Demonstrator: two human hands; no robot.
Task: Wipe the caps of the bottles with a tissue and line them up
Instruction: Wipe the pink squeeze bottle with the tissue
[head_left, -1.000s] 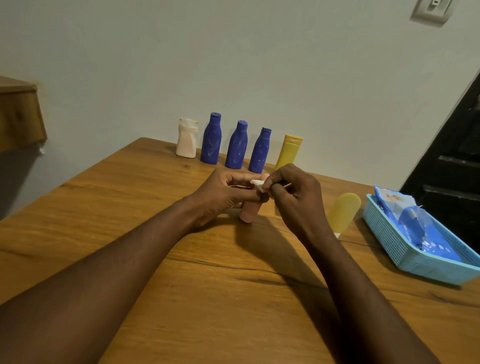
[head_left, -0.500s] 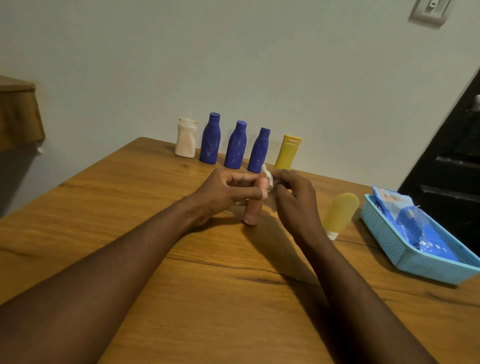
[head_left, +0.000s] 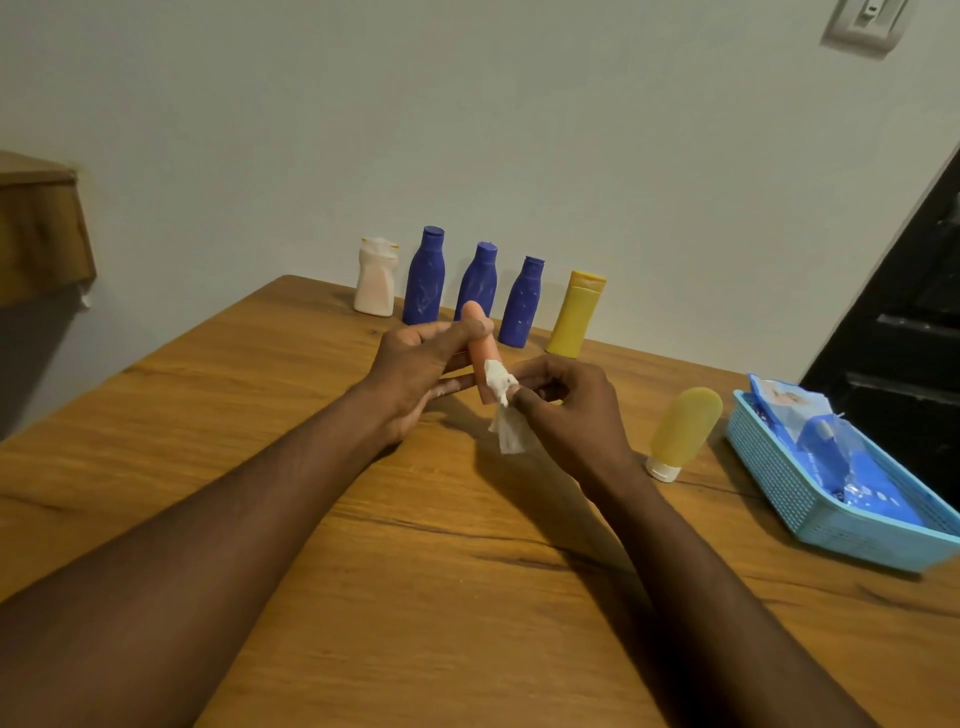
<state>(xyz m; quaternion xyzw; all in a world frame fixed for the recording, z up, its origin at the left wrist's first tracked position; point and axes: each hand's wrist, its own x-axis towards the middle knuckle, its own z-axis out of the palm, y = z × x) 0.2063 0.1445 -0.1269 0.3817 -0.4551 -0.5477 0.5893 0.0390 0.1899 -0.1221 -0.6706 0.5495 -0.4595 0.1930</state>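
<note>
One pink bottle (head_left: 479, 340) was lifted, since half a second earlier, to just in front of the row of five bottles (head_left: 478, 275), left hand (head_left: 415, 374) curled round it, right hand (head_left: 571, 410) pinching the tissue (head_left: 501, 410), shifted from its top to its lower end; wiping likely ending, lining-up pending.

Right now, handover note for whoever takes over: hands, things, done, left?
Left hand grips the salmon-pink plastic tube bottle, tilted, rounded end up.
Right hand pinches the crumpled white tissue against its lower end.
Done: row of five upright plastic bottles lined up by the wall.
Left: finish this one, add it to the row; then the yellow white-capped tube lying on the wooden table.
</note>
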